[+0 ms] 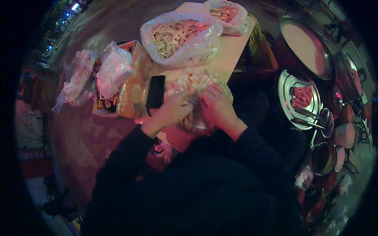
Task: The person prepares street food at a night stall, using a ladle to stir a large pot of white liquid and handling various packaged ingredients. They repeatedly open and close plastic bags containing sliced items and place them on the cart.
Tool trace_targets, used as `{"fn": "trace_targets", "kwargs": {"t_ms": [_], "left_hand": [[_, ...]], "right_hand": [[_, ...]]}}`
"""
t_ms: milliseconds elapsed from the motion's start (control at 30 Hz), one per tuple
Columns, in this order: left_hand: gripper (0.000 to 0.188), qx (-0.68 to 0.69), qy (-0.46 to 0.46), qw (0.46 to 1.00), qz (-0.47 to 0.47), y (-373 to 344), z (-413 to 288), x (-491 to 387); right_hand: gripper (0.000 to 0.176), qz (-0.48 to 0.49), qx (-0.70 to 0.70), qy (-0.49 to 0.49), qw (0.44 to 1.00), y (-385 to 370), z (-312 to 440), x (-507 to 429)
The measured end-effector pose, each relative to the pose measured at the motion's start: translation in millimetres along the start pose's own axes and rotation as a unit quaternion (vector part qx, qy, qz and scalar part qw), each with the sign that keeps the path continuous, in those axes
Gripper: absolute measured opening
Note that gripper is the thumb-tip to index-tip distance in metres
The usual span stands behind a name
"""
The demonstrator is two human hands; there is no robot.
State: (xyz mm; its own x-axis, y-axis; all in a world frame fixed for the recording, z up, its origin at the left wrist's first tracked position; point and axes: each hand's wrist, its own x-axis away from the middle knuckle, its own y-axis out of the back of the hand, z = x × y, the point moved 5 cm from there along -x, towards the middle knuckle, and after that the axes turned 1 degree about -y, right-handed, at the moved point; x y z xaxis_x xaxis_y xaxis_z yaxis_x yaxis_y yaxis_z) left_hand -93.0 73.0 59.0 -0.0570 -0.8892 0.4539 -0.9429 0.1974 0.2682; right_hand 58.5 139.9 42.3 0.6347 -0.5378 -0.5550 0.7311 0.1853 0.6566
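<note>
A clear plastic bag point(196, 77) of pale cut pieces, perhaps food, lies before me on a light tabletop point(236, 50). My left hand point(177, 107) comes from the left with curled fingers, pinching the near part of the bag. On the other side my right hand point(217, 101) grips the plastic, its fingers bent over the bag's edge. More pieces show between and below the hands; the fingertips are partly hidden. A black smartphone point(156, 92) lies just left of my left hand. Beyond stands a large open plastic bag point(177, 37) full of pale strips.
A second bag of strips point(226, 13) stands farther back. At left is a cardboard box point(134, 88) with a white plastic bag point(113, 72) on it. Rightward are a large pot point(307, 44), a metal tray point(285, 94) with a red cloth point(302, 96) and utensils, and several pots.
</note>
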Motion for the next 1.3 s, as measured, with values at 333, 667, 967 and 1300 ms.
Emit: {"fn": "trace_targets", "kwargs": {"t_ms": [333,667,967,1300], "left_hand": [[0.043,0.019,-0.017,0.998,-0.062,7.0,10.1,3.1],[0.011,-0.017,-0.035,0.998,-0.05,9.1,15.4,5.4],[0.018,-0.044,-0.037,0.998,0.037,21.1,-19.4,27.9],[0.017,-0.065,-0.15,0.987,-0.002,33.5,-25.6,33.9]], "right_hand": [[0.029,-0.065,-0.027,-0.006,0.997,29.2,2.4,18.7],[0.026,-0.028,-0.051,-0.007,0.998,22.9,9.9,21.5],[0.027,-0.007,-0.007,-0.012,1.0,19.7,8.7,20.8],[0.03,-0.012,-0.007,-0.031,0.999,19.2,6.7,21.5]]}}
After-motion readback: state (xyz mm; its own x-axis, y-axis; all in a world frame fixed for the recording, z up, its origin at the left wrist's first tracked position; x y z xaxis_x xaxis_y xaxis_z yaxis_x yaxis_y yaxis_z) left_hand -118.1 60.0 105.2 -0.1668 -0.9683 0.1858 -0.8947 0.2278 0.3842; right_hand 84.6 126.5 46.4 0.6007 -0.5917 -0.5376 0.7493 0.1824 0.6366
